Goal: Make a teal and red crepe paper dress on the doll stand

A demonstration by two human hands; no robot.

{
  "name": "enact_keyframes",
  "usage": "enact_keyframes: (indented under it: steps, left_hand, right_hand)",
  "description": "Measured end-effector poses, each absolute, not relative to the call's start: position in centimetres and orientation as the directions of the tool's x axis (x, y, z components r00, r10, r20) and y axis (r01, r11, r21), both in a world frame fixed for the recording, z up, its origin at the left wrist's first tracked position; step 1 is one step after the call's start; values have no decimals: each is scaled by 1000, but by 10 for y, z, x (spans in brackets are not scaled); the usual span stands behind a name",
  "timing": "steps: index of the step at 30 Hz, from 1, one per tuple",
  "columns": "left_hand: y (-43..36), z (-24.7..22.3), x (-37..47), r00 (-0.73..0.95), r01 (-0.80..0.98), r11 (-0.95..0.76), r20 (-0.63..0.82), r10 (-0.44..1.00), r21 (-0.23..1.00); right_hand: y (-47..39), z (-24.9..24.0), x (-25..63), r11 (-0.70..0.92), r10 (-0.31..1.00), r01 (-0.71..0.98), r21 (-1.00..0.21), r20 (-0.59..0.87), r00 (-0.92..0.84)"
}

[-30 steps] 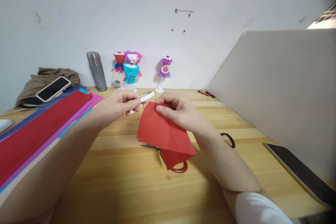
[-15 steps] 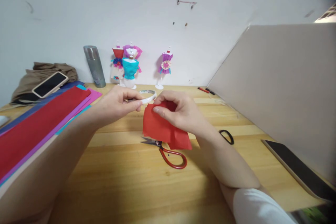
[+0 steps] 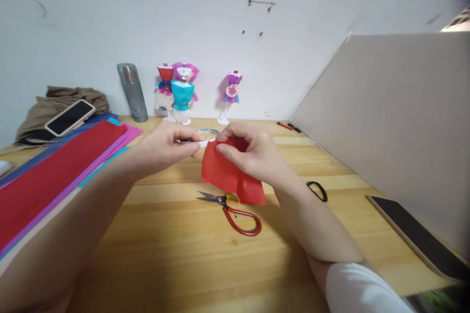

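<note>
My left hand [image 3: 169, 145] is closed on a thin roll of white tape [image 3: 207, 131], its ring standing out beyond the fingertips. My right hand [image 3: 253, 152] pinches a piece of red crepe paper [image 3: 231, 175] by its upper edge, thumb in front. The paper hangs in folds, and its top left corner meets the white band of the tape between the two hands. Beneath the paper, scissors [image 3: 222, 200] with red handles lie on the table, blades apart and pointing left. A small yellow thing [image 3: 232, 197] beside them is partly covered.
Sheets of coloured paper [image 3: 66, 176] lie at the left, near a phone [image 3: 70, 118] and brown cloth [image 3: 75, 93]. A flask [image 3: 132, 93] and several small dressed mannequins [image 3: 182, 95] line the wall. At right lie a black band [image 3: 317, 191] and a dark tablet-like device [image 3: 414, 234].
The red paper has risen slightly, and its top corner now overlaps the tape. More of the scissors and the yellow thing show. Both hands keep their grips.
</note>
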State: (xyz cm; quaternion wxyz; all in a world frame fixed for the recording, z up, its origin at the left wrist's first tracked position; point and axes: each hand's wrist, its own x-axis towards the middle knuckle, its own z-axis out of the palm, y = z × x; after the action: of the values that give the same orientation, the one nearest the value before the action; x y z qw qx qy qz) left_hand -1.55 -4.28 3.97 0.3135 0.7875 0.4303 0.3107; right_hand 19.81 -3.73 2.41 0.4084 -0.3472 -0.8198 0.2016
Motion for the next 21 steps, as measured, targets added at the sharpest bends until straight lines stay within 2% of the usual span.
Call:
enact_keyframes:
  steps: [13, 21]
  left_hand:
    - [-43, 39, -17, 414, 536, -424, 210, 886, 730]
    - [-43, 40, -17, 417, 508, -424, 217, 883, 750]
  right_hand:
    - [-37, 23, 197, 661, 750, 431, -615, 523, -404]
    - [-36, 22, 196, 667, 745, 445, -597, 545, -385]
